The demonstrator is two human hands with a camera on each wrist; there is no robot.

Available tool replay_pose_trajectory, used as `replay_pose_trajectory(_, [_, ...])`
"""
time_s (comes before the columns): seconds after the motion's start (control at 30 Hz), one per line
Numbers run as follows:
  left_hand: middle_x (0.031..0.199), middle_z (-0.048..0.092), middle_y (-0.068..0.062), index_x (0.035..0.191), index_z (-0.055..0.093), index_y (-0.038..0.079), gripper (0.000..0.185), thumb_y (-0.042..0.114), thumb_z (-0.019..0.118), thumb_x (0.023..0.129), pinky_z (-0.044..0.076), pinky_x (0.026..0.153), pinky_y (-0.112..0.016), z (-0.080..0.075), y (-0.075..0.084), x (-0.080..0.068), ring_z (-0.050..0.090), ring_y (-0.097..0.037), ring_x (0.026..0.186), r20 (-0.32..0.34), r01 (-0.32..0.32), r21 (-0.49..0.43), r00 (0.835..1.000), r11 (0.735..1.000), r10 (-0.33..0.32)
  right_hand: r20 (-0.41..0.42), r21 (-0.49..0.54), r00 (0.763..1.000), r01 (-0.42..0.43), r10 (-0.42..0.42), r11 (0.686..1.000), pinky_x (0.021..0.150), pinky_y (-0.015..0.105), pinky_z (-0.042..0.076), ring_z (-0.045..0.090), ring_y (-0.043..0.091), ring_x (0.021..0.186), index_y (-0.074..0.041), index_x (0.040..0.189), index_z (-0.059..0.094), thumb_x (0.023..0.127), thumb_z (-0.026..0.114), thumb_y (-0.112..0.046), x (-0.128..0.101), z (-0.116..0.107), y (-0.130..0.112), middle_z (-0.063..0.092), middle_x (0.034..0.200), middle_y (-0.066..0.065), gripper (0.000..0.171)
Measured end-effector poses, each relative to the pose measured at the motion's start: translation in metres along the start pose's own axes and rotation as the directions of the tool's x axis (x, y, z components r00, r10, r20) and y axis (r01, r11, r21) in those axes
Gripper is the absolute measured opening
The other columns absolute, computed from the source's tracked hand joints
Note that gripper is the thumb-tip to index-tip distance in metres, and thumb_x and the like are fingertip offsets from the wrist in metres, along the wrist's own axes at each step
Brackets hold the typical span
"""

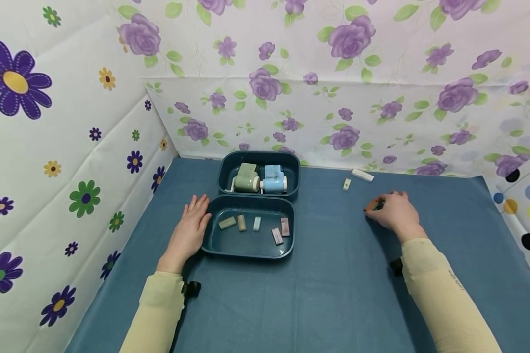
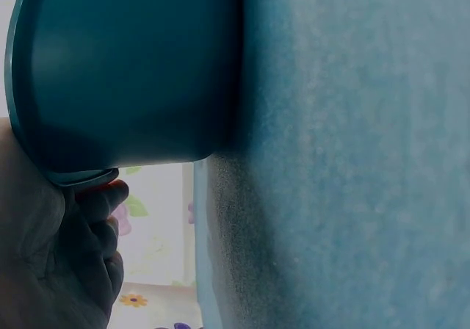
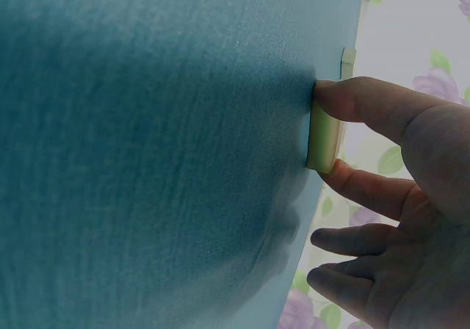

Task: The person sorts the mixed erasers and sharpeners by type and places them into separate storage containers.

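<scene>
My left hand [image 1: 187, 235] lies with its fingers extended along the left rim of the front teal tray [image 1: 247, 255]. In the left wrist view its palm is against that tray's rim [image 2: 15, 57]. Inside the tray are a green block [image 1: 227, 223], a tan block [image 1: 241, 223], a pale blue block [image 1: 257, 224] and two pink blocks, one of them [image 1: 284, 227] by the right wall. At the right, my right hand [image 1: 395, 213] pinches a small rectangular block [image 3: 323, 134] between thumb and index finger, close over the cloth. Its other fingers are spread.
A second teal tray [image 1: 296, 171] behind the first holds a green object [image 1: 246, 179] and a blue object [image 1: 274, 179], both with white round ends. A white block [image 1: 362, 175] and a small pale green block [image 1: 346, 185] lie on the blue cloth [image 1: 327, 274] near the flowered backdrop.
</scene>
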State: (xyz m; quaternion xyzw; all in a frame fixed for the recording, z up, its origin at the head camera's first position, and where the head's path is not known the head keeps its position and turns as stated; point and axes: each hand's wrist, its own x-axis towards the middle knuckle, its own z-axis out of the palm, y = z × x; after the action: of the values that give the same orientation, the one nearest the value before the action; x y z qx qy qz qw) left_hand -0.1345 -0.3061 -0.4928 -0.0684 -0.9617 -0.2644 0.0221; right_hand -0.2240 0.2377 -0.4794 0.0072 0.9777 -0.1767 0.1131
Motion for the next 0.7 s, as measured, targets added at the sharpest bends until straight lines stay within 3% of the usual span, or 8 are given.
replay_pose_trajectory(0.7, [0.175,0.025,-0.018,0.166,0.032,-0.003,0.055,0.022,0.042,0.118,0.005,0.133,-0.052,-0.0022,0.0018,-0.001,0.008,-0.034,0.164,0.016,0.01,0.008,1.0,1.0,-0.01,-0.002,-0.001,1.0,-0.003,0.003,1.0,0.096,0.071,0.048,0.034,0.06,0.137,0.011,0.134,0.065,0.098,0.076,-0.039,0.001,0.0014,0.0017,0.047,0.139,0.04,0.063])
